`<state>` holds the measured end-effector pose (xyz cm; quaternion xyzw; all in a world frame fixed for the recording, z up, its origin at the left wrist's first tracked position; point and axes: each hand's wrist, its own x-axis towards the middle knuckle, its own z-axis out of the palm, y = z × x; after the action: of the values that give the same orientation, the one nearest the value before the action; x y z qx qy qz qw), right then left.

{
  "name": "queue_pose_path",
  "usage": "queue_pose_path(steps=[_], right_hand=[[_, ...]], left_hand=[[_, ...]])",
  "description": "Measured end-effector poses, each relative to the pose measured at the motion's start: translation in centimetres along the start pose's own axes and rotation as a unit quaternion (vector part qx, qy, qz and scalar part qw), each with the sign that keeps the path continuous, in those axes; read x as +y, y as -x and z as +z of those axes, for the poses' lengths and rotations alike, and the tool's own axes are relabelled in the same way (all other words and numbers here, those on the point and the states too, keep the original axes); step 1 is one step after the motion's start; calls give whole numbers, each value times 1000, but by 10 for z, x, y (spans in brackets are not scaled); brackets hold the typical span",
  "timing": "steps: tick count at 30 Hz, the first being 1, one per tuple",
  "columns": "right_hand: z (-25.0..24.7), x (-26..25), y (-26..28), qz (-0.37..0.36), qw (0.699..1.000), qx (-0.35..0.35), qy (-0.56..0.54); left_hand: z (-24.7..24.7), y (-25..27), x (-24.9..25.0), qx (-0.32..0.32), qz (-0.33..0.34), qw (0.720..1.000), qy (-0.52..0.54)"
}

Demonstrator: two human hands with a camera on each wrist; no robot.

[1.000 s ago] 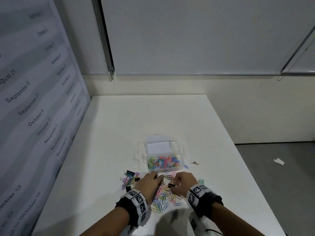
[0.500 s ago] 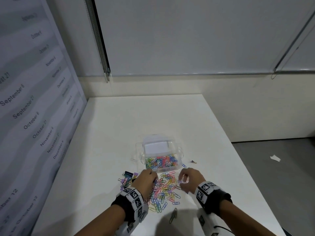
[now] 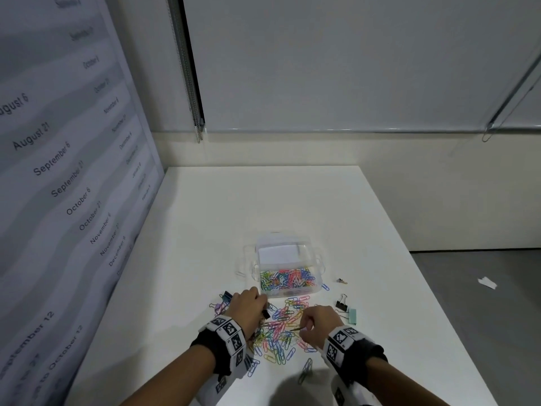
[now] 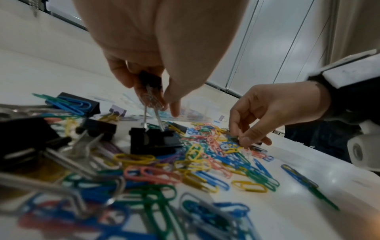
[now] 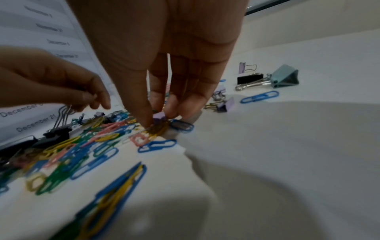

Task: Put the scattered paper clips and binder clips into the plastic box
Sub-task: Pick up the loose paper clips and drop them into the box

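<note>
A clear plastic box (image 3: 313, 290) stands mid-table, holding coloured paper clips at its near end. In front of it lies a pile of coloured paper clips (image 3: 281, 329) mixed with binder clips. My left hand (image 3: 262, 310) is at the pile's left. There it pinches the wire handles (image 4: 151, 112) of a black binder clip (image 4: 154, 141) that hangs down to the clips. My right hand (image 3: 303, 328) reaches down onto the pile's right side. Its fingertips pinch a small lilac binder clip (image 5: 158, 117) together with a few paper clips.
Right of the pile lie a mint binder clip (image 3: 352, 315) and a black binder clip (image 3: 341, 303); a small clip (image 3: 341, 280) lies farther back. More binder clips (image 3: 226, 296) lie left of the pile. A calendar banner (image 3: 58, 200) walls the table's left side.
Both hands moved back from the box front onto the pile. The left now lifts a black binder clip by its handles; the right closed on a small lilac clip.
</note>
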<state>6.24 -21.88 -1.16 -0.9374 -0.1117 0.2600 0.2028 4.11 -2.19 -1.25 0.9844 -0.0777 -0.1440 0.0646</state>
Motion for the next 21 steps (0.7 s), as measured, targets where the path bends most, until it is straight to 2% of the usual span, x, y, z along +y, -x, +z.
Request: queue_pose_path(steps=[5, 11, 14, 18, 21], right_hand=[[-15, 17, 5, 25, 999, 43, -8], [-31, 44, 12, 111, 991, 71, -12], [-28, 39, 6, 64, 996, 68, 14], [-18, 13, -4, -51, 995, 66, 51], [-11, -5, -10, -103, 991, 35, 81]], left_hand=[[10, -5, -7, -24, -5, 1000, 18], [16, -11, -4, -5, -17, 998, 58], [20, -15, 1, 17, -39, 996, 75], [24, -15, 4, 18, -36, 999, 26], [24, -15, -3, 9, -36, 997, 64]])
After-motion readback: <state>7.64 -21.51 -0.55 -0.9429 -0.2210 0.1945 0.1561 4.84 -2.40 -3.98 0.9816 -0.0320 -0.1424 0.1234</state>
